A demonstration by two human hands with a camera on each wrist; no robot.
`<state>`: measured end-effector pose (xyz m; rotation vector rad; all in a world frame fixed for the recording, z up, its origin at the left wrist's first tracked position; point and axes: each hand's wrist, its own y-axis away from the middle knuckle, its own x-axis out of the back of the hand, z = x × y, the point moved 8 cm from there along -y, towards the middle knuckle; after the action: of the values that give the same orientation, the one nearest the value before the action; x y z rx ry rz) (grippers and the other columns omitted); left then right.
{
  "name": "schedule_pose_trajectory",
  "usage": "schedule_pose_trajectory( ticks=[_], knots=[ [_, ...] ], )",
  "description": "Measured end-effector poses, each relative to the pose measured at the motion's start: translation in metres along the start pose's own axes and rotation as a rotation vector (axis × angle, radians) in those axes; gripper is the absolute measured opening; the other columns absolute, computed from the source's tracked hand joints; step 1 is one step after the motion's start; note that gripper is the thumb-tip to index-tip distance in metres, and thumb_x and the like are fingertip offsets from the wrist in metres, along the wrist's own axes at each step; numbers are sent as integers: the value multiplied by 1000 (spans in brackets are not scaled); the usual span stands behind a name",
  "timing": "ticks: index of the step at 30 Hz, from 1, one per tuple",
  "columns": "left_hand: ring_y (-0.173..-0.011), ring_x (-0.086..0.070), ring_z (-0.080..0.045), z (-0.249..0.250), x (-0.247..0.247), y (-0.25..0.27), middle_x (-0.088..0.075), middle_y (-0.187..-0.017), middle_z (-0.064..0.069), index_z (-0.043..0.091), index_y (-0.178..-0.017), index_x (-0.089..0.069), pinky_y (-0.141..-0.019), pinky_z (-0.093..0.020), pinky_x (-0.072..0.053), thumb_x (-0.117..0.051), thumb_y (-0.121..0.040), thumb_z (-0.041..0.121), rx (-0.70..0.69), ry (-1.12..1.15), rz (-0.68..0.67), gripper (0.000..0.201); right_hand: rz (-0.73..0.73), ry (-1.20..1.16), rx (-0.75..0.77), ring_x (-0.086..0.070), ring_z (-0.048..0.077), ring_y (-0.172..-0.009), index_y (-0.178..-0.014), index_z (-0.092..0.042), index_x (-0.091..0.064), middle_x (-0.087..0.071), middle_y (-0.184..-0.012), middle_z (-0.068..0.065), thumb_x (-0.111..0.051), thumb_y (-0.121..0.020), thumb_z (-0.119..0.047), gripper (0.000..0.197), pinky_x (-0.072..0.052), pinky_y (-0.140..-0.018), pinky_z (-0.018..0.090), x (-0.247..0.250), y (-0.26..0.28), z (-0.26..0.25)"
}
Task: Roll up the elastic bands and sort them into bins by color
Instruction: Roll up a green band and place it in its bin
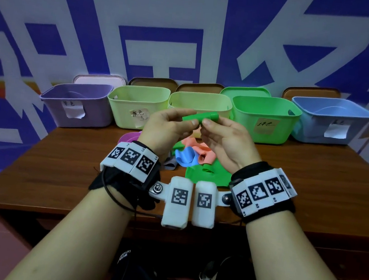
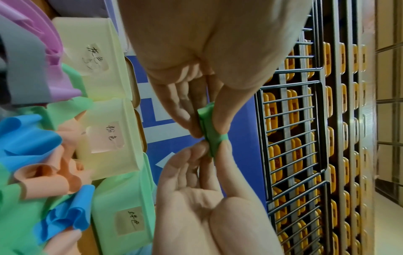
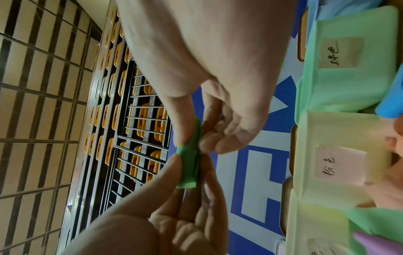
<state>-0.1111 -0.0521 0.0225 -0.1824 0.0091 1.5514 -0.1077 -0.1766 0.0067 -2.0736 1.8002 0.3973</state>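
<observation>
A green elastic band, rolled into a short tight tube, is held in the air in front of the bins. My left hand pinches its left end between thumb and fingers, and my right hand pinches the right end. The left wrist view shows the same roll between both hands' fingertips, as does the right wrist view. Below the hands lies a loose pile of bands: pink, blue, green, purple and grey.
Along the back of the wooden table stand a purple bin, a pale green bin with a label, a pale yellow bin, a green bin and a blue bin. Lids lean behind them.
</observation>
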Motion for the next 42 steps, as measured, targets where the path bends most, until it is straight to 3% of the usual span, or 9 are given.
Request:
schedule_pose_trajectory(
  ticks=[6, 10, 15, 20, 24, 29, 34, 42],
  knots=[
    [-76, -59, -22, 35, -17, 12, -60, -91, -17, 6, -95, -64, -66, -19, -51, -60, -85, -9, -61, 4, -3, 19, 12, 84, 89, -63, 9, -77, -89, -12, -65, -66, -84, 1, -58, -88, 0, 14, -49, -74, 20, -6, 8, -37],
    [-76, -61, -18, 48, -20, 22, -64, -85, -10, 10, -93, -64, -69, -20, -51, -60, -88, -1, -63, -3, -5, 12, 37, 181, 175, -63, 9, -80, -85, -17, -68, -68, -82, -2, -61, -87, -1, 17, -48, -75, 21, -10, 16, -55],
    [-83, -63, -18, 54, -13, 28, -66, -96, -13, -1, -115, -62, -69, -19, -52, -59, -90, 2, -69, -100, -31, 26, 38, 262, 221, -65, 12, -80, -99, -9, -67, -69, -86, 2, -64, -85, 0, 18, -50, -74, 24, -17, 19, -59],
    [-76, -64, -15, 59, -5, 29, -66, -85, -8, 7, -93, -65, -66, -16, -50, -61, -88, 2, -63, -132, -63, 7, 40, 287, 245, -63, 13, -72, -92, -11, -67, -67, -80, 4, -65, -84, 3, 15, -52, -69, 21, -24, 20, -61],
    [-76, -63, -16, 49, 6, 15, -65, -83, -6, 10, -87, -64, -67, -16, -48, -61, -89, 2, -49, -116, -51, 10, 48, 323, 224, -62, 14, -68, -89, -11, -68, -67, -78, 4, -67, -82, 2, 14, -53, -70, 24, -28, 4, -51],
    [-75, -64, -16, 16, 21, -31, -65, -81, -6, 11, -85, -64, -67, -17, -47, -62, -88, 2, 4, -98, -11, 10, 73, 334, 154, -61, 14, -65, -87, -11, -67, -67, -76, 5, -66, -82, 4, 15, -53, -74, 27, -20, -39, -24],
    [-73, -65, -12, -35, 30, -104, -67, -81, -4, 14, -87, -64, -66, -19, -48, -64, -87, 6, 110, -82, -13, 8, 199, 380, 87, -64, 16, -66, -103, -11, -54, -67, -77, 7, -71, -79, 2, 32, -53, -69, 27, 11, -116, 8],
    [-78, -60, -14, -84, 37, -231, -65, -84, -4, 16, -88, -62, -71, -23, -46, -61, -90, 9, 287, -201, -48, 7, 281, 505, -44, -62, 10, -63, -84, -18, -48, -63, -72, 1, -70, -80, 2, 30, -53, -70, 28, 45, -237, 36]
  ],
)
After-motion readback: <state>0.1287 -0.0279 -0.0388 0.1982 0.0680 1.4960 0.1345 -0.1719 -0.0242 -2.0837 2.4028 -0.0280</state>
